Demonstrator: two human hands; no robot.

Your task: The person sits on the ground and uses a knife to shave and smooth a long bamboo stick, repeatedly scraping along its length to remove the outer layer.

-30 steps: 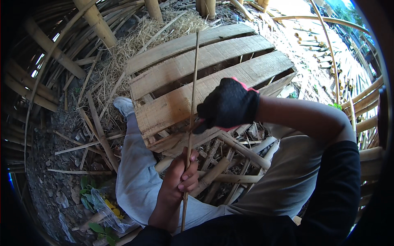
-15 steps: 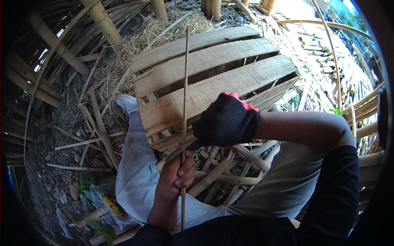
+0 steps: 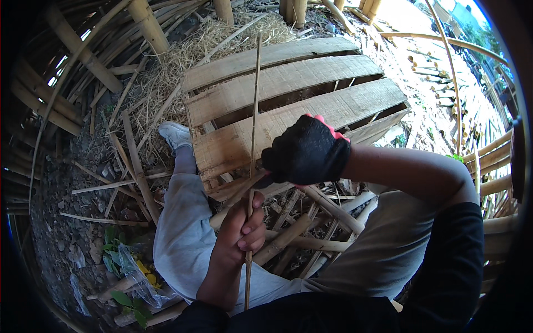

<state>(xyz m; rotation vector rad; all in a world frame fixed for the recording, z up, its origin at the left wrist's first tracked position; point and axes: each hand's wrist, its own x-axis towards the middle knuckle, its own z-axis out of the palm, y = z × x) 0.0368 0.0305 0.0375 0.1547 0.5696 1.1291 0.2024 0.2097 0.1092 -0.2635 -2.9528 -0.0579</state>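
A long, thin bamboo strip (image 3: 255,105) stands almost upright in the picture, running from my lap up across the slatted crate. My bare left hand (image 3: 242,232) is closed around its lower part, thumb along the strip. In a black glove with pink edging, my right hand (image 3: 308,151) is closed on a knife (image 3: 240,193), whose handle is mostly hidden by the glove. The blade points down and left, lying across the strip just above my left fingers. Whether its edge bites into the strip, I cannot tell.
A wooden slatted crate (image 3: 288,108) stands before me, with pale shavings (image 3: 166,94) heaped behind it. Cut bamboo pieces (image 3: 286,240) lie between my legs. A clear plastic bag (image 3: 139,272) is at lower left. Bamboo poles (image 3: 149,28) rise at the far left.
My right hand and the knife have shifted slightly up the strip, widening the gap to my left hand. The left hand keeps its grip. The whole view has shifted a little.
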